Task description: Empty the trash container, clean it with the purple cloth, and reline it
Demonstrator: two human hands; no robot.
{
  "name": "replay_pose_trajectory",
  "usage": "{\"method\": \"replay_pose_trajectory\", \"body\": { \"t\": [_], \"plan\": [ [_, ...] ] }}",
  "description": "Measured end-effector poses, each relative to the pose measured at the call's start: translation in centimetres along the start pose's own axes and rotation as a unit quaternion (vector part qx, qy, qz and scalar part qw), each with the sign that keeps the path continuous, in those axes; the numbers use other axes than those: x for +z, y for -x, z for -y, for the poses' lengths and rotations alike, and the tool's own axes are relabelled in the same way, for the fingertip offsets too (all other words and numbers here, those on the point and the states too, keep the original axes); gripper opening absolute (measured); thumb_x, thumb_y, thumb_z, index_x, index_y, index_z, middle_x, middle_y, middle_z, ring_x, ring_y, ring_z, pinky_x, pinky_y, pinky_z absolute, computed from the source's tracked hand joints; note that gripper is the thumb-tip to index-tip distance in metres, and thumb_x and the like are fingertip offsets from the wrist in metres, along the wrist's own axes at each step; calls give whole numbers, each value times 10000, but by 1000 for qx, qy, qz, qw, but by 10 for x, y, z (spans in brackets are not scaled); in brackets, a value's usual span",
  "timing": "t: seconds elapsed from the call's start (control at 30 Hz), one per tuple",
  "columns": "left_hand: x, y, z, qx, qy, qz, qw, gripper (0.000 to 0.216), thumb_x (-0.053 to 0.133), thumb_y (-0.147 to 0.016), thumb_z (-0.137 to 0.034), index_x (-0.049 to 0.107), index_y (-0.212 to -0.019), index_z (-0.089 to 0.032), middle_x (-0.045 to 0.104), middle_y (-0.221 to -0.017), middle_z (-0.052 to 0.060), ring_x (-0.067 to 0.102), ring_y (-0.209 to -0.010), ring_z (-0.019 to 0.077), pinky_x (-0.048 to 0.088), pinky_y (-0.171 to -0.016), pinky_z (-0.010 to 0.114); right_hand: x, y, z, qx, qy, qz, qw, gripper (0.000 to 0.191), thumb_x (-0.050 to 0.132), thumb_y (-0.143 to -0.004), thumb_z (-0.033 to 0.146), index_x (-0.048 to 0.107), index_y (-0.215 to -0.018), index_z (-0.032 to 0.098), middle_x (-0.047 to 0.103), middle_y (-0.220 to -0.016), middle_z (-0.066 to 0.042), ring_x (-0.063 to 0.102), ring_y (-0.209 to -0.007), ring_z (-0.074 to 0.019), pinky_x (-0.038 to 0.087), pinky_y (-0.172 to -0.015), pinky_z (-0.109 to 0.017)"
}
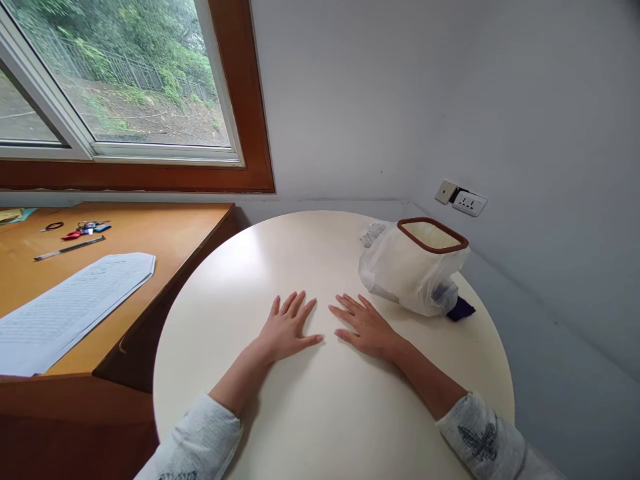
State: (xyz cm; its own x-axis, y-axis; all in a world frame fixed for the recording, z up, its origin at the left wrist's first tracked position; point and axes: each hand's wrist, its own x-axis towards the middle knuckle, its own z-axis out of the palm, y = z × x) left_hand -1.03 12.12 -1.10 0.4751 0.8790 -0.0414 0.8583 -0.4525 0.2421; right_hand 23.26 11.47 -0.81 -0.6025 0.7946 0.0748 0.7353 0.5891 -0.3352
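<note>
Head view. My left hand (287,327) and right hand (365,325) lie flat, palms down, on the round white table (310,413), fingers spread, holding nothing; the thumbs point toward each other with a narrow strip of bare tabletop between them. Nearest to my right hand, just beyond its fingertips, stands a small bin (415,267) lined with a thin white plastic bag, its brown rim (433,234) open to the ceiling and tilted a little toward the wall. A dark purple object (460,309) shows at the bin's base on the far side; what it is I cannot tell. To the left, a wooden desk (160,233) carries printed sheets (70,307), a pen (70,248) and some keys (83,230).

In my judgement, resting well here means keeping both palms level, weight even and fingers relaxed, with my right fingertips clear of the loose bag, which would crumple and slide at a light touch.
</note>
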Motion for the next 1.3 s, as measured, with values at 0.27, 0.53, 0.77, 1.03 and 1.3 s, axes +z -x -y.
{"method": "replay_pose_trajectory", "body": {
  "t": [0.27,0.53,0.77,1.03,1.3],
  "plan": [
    [0,-1,4,15,49,-54,997,537,354,-853,-559,393,-1327,-309,333,-1446,83,227,-1350,295,99,-1074,557,5,3,-1,-22,-70,-179,981,199,423,-870,152,614,-883,207,638,-1051,-49,538,-1058,-159,392,-926,-346],
    [-6,-3,5,-26,227,-165,960,301,327,-865,-296,610,-939,-226,614,-1047,67,550,-1003,206,393,-938,391,8,5,-1,-16,-74,-233,970,177,440,-798,74,558,-835,201,632,-900,-48,567,-862,-172,446,-782,-333],
    [-11,1,4,-94,311,-221,920,237,369,-797,-276,584,-733,-199,612,-895,48,580,-816,176,456,-742,293,11,8,2,5,-66,-254,965,189,434,-775,49,543,-809,200,619,-850,-33,555,-818,-167,441,-766,-326],
    [-10,13,0,-107,307,-254,911,221,380,-762,-295,561,-690,-190,603,-789,37,555,-691,165,452,-665,294,16,20,11,19,-61,-270,961,198,436,-765,39,548,-808,198,607,-839,-31,548,-806,-164,445,-748,-314],
    [-5,27,-5,-91,306,-278,906,164,424,-735,-260,572,-720,-188,599,-775,31,553,-682,158,452,-657,289,20,33,22,36,-49,-281,958,193,447,-764,46,560,-804,197,607,-836,-29,553,-797,-166,450,-752,-320]
  ]
}}
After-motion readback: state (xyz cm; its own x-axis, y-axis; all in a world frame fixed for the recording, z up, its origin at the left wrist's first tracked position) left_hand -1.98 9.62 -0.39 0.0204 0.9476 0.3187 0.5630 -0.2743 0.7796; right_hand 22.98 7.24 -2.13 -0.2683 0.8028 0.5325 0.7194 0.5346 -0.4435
